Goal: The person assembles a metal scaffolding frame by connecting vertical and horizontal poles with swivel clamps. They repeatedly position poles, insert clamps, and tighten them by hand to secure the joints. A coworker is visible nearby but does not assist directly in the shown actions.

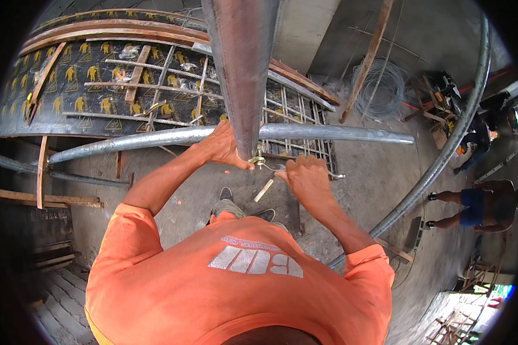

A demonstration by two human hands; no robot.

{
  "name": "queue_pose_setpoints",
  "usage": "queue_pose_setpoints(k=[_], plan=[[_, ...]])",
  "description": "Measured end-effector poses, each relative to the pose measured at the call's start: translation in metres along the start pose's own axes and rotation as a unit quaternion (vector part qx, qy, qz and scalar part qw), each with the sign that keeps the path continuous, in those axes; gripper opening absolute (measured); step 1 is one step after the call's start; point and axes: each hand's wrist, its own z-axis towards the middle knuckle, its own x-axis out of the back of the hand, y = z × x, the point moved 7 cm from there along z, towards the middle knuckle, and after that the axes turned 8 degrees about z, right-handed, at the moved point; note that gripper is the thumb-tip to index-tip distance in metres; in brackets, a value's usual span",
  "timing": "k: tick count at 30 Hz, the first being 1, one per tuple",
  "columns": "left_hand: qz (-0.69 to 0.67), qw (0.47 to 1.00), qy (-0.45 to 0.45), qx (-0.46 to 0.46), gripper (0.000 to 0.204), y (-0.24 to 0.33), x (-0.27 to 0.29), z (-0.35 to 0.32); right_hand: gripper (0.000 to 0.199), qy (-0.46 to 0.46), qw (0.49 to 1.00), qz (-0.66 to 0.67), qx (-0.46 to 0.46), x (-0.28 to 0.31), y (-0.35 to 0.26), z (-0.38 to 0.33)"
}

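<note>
An upright steel pipe comes down through the middle, crossing a horizontal steel pipe. A brass-coloured scaffold clamp sits at the crossing. My left hand wraps the upright pipe there, thumb beside the clamp; its fingertips are partly hidden behind the pipe. In my right hand I grip a silver wrench, its curved end at the clamp and its other end sticking out past my fist. Below the clamp shows a short piece of light wood.
Printed black boards with timber and rebar lie at the far left. A long bent-looking pipe crosses the right side. Coiled wire lies at the back. A person in blue shorts is at the right, another person farther back.
</note>
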Motion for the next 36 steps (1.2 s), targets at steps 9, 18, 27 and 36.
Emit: queue_pose_setpoints(k=[9, 18, 27, 36], plan=[[0.009, 0.999, -0.037, 0.021, 0.132, 0.003, 0.000, 0.002, 0.045, -0.043, 0.999, 0.025, 0.012, -0.006, 0.008, 0.006], [0.073, 0.994, -0.040, 0.068, 0.130, 0.003, 0.000, -0.001, 0.054, 0.140, 0.968, 0.201, -0.056, -0.128, 0.033, -0.032], [0.098, 0.988, -0.095, 0.073, 0.129, 0.016, 0.003, -0.001, 0.065, 0.211, 0.846, 0.469, -0.143, -0.223, -0.003, -0.047], [0.020, 1.000, 0.009, -0.018, 0.130, 0.014, 0.000, -0.010, 0.058, 0.136, 0.940, 0.301, -0.091, -0.138, 0.019, -0.061]])
